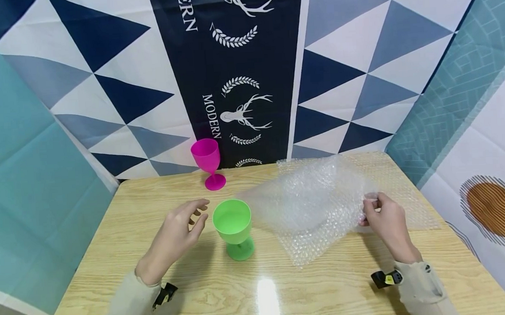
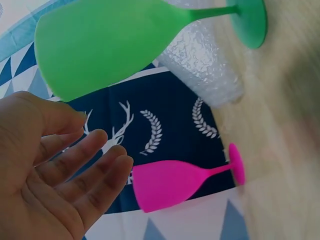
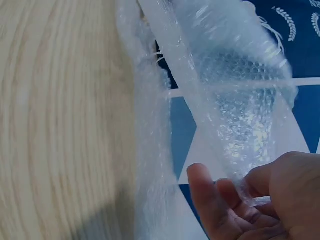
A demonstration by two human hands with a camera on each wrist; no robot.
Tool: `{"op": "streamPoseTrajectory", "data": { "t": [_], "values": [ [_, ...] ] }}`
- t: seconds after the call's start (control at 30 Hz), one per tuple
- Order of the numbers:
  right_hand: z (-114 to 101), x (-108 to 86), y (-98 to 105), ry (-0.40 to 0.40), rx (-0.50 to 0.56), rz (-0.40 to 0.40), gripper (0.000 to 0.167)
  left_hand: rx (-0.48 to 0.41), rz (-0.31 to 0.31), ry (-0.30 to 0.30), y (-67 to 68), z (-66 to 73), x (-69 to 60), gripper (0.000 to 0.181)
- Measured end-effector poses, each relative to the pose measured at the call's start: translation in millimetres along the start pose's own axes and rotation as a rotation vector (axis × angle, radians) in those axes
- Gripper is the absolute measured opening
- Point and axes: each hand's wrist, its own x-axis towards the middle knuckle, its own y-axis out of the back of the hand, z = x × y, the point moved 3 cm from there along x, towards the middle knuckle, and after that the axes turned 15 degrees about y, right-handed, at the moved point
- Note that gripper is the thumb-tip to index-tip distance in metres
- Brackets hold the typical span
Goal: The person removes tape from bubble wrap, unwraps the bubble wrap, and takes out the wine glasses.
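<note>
A green plastic goblet (image 1: pixel 232 223) stands upright near the middle of the wooden table. My left hand (image 1: pixel 179 235) hovers just left of it, fingers loosely bent and holding nothing; the left wrist view shows the palm beside the green goblet (image 2: pixel 107 42). With thumb and fingers, my right hand (image 1: pixel 384 224) pinches the edge of a bubble wrap sheet (image 1: pixel 312 202), lifted partly off the table. In the right wrist view the wrap (image 3: pixel 235 105) hangs from the pinch. Farther back stands a magenta goblet (image 1: pixel 207 160), upright near the table's rear edge.
More bubble wrap (image 1: pixel 409 211) lies flat at the table's back right. A patterned cloth (image 1: pixel 240 82) with triangles and deer heads hangs behind the table (image 1: pixel 328 296). Teal cloth (image 1: pixel 34 164) covers the left side.
</note>
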Motion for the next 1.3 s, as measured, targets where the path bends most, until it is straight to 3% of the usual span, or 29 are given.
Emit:
{"op": "streamPoseTrajectory", "data": {
  "t": [0.5,0.7,0.87,1.03,1.17,1.3],
  "values": [
    [21,-6.1,-7,-0.104,-0.082,-0.129,0.037,-0.151,-0.090,0.102,-33.1,-10.9,-16.2,0.047],
    [27,-5.9,-9,-0.104,-0.123,-0.166,0.041,-0.285,-0.156,0.187,-47.3,-15.3,-23.7,0.049],
    [31,-6.0,-8,-0.105,-0.134,-0.184,0.048,-0.423,-0.214,0.292,-60.4,-19.9,-28.2,0.050],
    [28,-3.8,-6,-0.104,-0.145,-0.167,0.060,-0.487,-0.237,0.371,-69.2,-21.6,-29.6,0.051],
    [20,1.1,-6,-0.053,-0.164,-0.109,0.062,-0.515,-0.262,0.400,-75.2,-20.3,-30.7,0.058],
    [6,5.1,-7,0.099,-0.188,-0.056,0.052,-0.541,-0.301,0.422,-79.7,-21.0,-32.2,0.063]
  ]
}}
